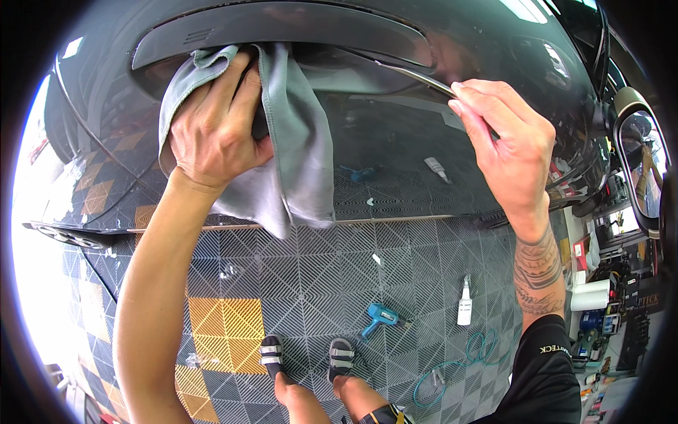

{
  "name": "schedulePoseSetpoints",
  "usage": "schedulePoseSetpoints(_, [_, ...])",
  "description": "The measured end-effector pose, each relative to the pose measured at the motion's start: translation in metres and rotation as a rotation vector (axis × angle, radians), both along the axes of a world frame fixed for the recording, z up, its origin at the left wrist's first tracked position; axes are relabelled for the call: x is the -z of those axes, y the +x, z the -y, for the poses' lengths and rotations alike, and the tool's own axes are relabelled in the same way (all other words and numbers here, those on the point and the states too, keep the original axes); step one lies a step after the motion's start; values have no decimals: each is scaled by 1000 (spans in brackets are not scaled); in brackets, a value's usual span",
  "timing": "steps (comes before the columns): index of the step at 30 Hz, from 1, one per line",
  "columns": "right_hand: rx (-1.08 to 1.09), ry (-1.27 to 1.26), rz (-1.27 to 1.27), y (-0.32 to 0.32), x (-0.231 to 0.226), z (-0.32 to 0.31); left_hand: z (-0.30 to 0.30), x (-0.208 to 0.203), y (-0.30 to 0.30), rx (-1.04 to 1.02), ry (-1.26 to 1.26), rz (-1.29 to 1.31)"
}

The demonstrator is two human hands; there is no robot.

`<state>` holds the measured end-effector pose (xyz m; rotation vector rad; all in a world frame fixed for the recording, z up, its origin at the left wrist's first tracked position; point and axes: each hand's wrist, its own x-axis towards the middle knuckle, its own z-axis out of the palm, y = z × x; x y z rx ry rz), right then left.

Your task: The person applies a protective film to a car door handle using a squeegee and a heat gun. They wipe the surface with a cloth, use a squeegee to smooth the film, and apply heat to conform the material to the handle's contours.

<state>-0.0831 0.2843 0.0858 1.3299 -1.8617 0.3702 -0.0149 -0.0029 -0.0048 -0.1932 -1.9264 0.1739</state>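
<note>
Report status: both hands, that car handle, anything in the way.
Left hand on grey cloth at handle's underside, grip unclear. Right hand pinching thin metal tool, angled toward handle. Cloth hides part of the recess. Tool tip contact unclear.

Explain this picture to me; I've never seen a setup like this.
There is no robot here: these are a person's two bare hands. The one picture comes from a wide fisheye camera on the person's head, looking down, so straight edges bend.

The left hand is up at a long, curved dark grey trim piece on a glossy dark car panel, with a soft grey cloth draped about it; its grip is partly hidden. The right hand pinches a slim silver metal tool pointing toward the trim's lower edge.

On the grey-and-yellow tiled floor lie a blue pistol-shaped power tool and a small white plastic bottle.
</note>
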Motion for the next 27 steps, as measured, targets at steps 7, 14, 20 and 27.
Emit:
schedulePoseSetpoints(7, [-20,14,-22,0,-1,-2,0,0,0,15,-5,-7])
schedulePoseSetpoints(14, [-9,24,-10,2,-3,-5,2,1,0,15,-5,-3])
schedulePoseSetpoints(20, [0,38,5,2,-6,-9,2,1,1,15,-3,1])
schedulePoseSetpoints(27, [9,67,8,2,-12,-14,1,0,2,10,0,20])
